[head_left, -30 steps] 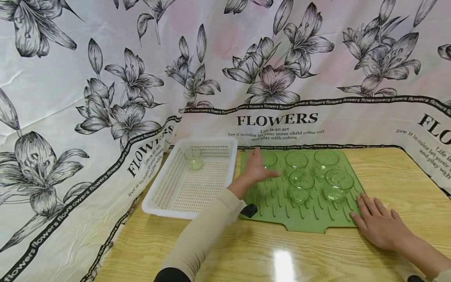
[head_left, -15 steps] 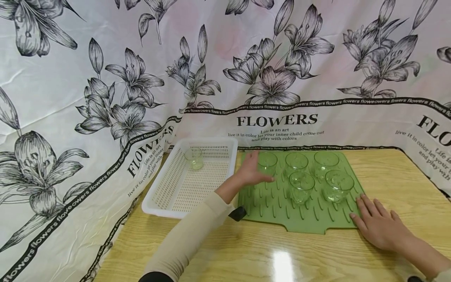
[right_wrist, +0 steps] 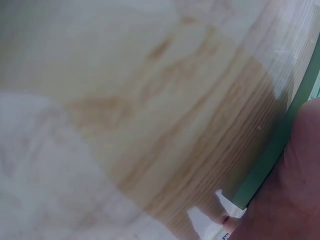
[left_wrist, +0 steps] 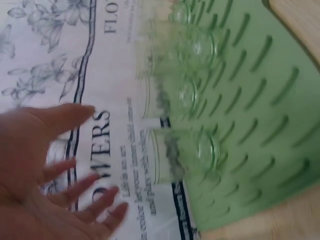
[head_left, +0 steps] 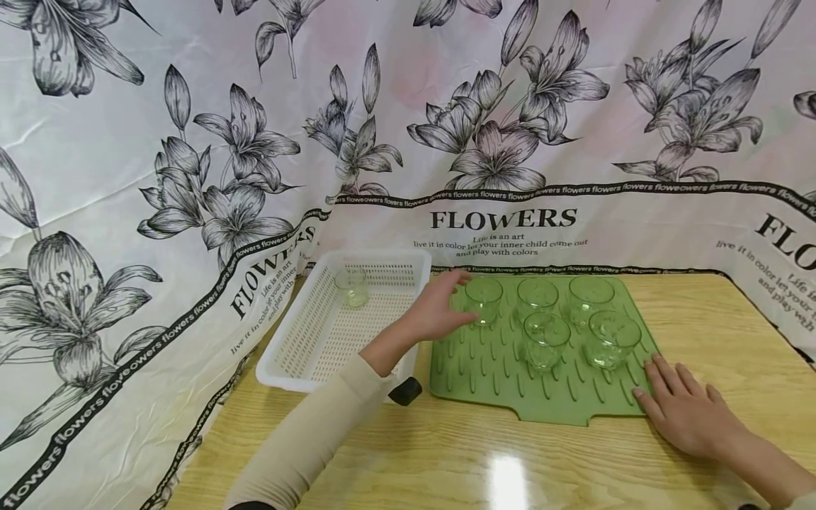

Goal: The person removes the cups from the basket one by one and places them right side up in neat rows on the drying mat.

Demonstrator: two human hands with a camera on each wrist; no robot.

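Note:
My left hand (head_left: 440, 308) hovers at the far left corner of the green drying mat (head_left: 497, 382), thumb and fingers spread and holding nothing. Just right of its fingertips a clear glass (head_left: 483, 301) stands on the mat. The left wrist view shows the same hand (left_wrist: 65, 170) with loosely bent fingers, apart from the nearest glass (left_wrist: 187, 155). Several more glasses, among them a front one (head_left: 545, 340) and a right one (head_left: 610, 340), stand upright on the mat. My right hand (head_left: 691, 407) lies flat with fingers straight, its fingertips at the mat's right edge.
Left of the mat sits a white perforated basket (head_left: 341, 388) with one glass (head_left: 352, 287) in its back part. A flower-printed cloth (head_left: 503, 241) hangs behind the wooden table (head_left: 446, 453). Bare wood shows in front of the mat.
My left hand has drawn back leftward from over the back left glass toward the basket's side, leaving that glass standing on the mat. The right hand stays in place.

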